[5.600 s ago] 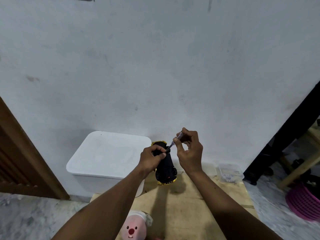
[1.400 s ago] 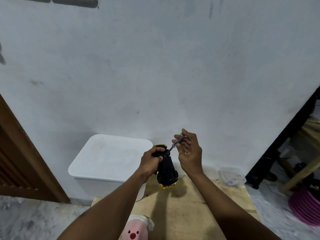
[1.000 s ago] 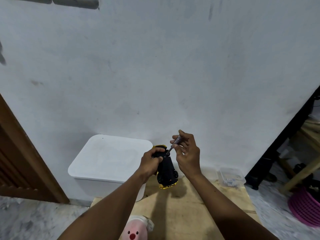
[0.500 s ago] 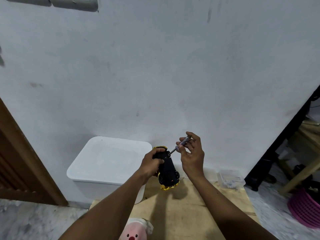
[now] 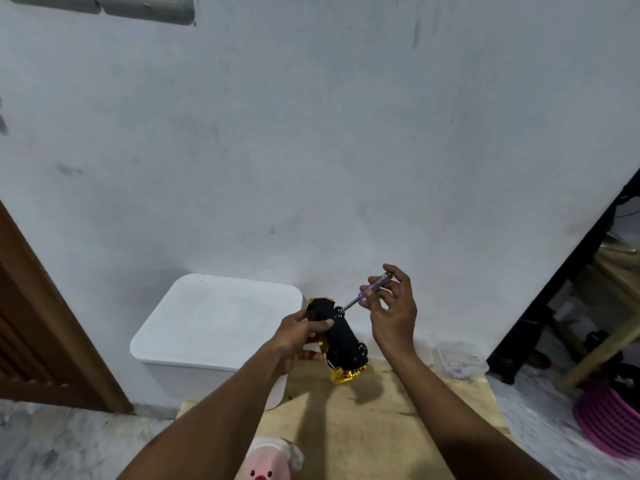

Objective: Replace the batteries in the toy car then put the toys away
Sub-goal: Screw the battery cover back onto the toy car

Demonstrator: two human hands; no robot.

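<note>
The gold toy car (image 5: 341,341) is held upside down above the wooden table, its black underside facing me. My left hand (image 5: 300,336) grips it from the left, thumb across the underside near the far wheels. My right hand (image 5: 393,317) pinches a small screwdriver (image 5: 369,292) with a clear handle; its metal tip touches the car's underside next to my left thumb. The screw and the battery cover are too small to make out.
A white lidded bin (image 5: 214,323) stands at the left of the wooden table (image 5: 363,420), against the wall. A small clear plastic box (image 5: 459,362) sits at the table's far right. A pink plush toy (image 5: 265,462) lies at the near edge. A pink basket (image 5: 613,420) rests on the floor to the right.
My right hand's fingers have shifted along the screwdriver handle, which now sticks out further up and to the right. The car has tilted slightly in my left hand.
</note>
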